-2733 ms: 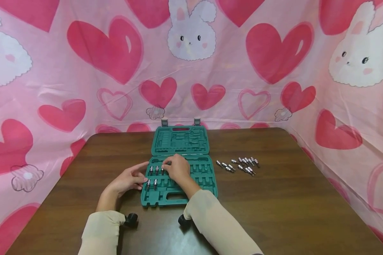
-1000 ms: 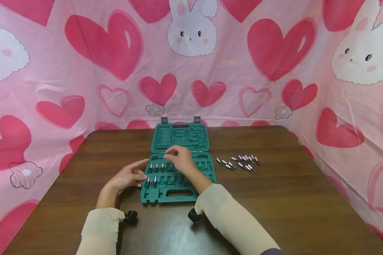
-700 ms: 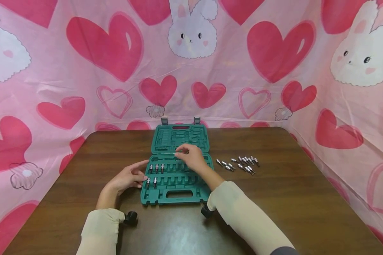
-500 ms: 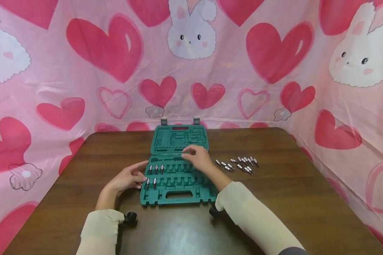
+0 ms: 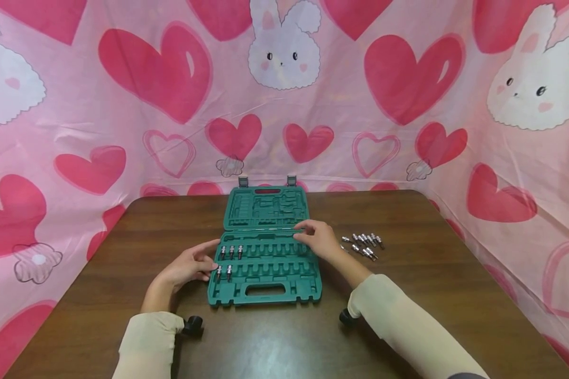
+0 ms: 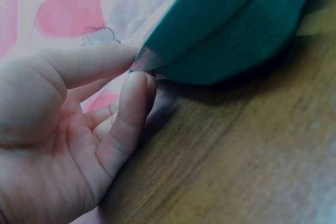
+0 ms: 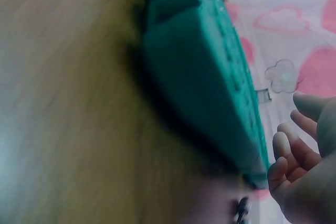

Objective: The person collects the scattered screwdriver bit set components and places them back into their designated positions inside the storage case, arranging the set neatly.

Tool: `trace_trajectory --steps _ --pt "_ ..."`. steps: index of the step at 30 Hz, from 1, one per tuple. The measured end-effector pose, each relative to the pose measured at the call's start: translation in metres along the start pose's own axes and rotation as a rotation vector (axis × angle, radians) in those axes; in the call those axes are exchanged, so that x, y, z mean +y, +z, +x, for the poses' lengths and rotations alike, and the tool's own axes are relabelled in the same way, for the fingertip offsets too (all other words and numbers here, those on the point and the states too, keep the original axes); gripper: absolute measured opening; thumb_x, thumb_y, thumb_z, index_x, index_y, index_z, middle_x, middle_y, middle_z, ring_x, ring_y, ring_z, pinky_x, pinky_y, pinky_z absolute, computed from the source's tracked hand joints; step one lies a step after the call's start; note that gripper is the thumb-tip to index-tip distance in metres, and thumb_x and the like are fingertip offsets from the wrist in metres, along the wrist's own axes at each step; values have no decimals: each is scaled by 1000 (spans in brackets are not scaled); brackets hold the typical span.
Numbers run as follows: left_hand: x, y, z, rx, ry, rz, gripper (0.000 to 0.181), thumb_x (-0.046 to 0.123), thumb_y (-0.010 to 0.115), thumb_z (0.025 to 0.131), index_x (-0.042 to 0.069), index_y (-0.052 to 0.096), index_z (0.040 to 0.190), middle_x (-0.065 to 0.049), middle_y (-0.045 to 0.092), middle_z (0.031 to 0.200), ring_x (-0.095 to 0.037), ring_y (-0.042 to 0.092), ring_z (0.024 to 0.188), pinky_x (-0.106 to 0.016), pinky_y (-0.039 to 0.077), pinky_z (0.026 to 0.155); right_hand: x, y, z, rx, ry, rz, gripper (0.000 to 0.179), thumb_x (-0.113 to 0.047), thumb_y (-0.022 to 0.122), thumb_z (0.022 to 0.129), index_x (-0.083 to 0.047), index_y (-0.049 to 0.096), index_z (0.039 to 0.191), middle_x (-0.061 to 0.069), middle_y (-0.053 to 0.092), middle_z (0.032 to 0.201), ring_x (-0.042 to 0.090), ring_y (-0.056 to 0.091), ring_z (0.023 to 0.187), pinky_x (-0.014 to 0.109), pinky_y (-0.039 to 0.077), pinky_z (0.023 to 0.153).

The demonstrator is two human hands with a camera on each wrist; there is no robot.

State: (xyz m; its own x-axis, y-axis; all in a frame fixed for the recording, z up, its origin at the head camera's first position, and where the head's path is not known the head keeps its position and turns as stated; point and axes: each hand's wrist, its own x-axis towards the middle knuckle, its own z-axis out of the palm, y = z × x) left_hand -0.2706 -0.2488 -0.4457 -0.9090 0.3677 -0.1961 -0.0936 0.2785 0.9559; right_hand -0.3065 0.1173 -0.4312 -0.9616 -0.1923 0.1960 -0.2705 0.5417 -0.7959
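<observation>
A: Where are the loose bits (image 5: 363, 239), and what is the right hand (image 5: 319, 239) doing?

B: They lie clustered on the table (image 5: 408, 295), right of the green case (image 5: 265, 259); the hand is at the case's right edge, thumb and fingers parted, nothing visible between them.

A: And the left hand (image 5: 189, 266)?

B: Its thumb touches the case's left edge, index finger stretched out; I cannot tell whether it pinches; five seated bits (image 5: 232, 251) are nearby, three in the upper row, two in the lower.

A: How would they handle?

B: They look like hard, smooth metal, light but probably slippery; pinch the thick shiny end; the case seems stiff plastic, likely light enough to slide, so brace its rim.
</observation>
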Motion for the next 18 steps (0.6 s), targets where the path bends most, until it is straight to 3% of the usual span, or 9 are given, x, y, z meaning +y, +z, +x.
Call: trace_trajectory --steps 10,18 --pt "-2 -2 1 -16 32 14 68 7 62 94 5 27 153 -13 66 90 -19 60 74 -32 55 69 22 -19 -13 -17 -39 -49 22 -17 73 88 -7 72 108 0 59 72 18 53 65 34 44 56" --pt "-4 0 3 3 11 19 68 9 64 93 8 30 152 -14 64 90 -22 60 75 -33 56 69 32 -42 -23 -64 13 -15 25 -18 72 89 -10 70 113 5 61 75 22 56 66 36 47 57"
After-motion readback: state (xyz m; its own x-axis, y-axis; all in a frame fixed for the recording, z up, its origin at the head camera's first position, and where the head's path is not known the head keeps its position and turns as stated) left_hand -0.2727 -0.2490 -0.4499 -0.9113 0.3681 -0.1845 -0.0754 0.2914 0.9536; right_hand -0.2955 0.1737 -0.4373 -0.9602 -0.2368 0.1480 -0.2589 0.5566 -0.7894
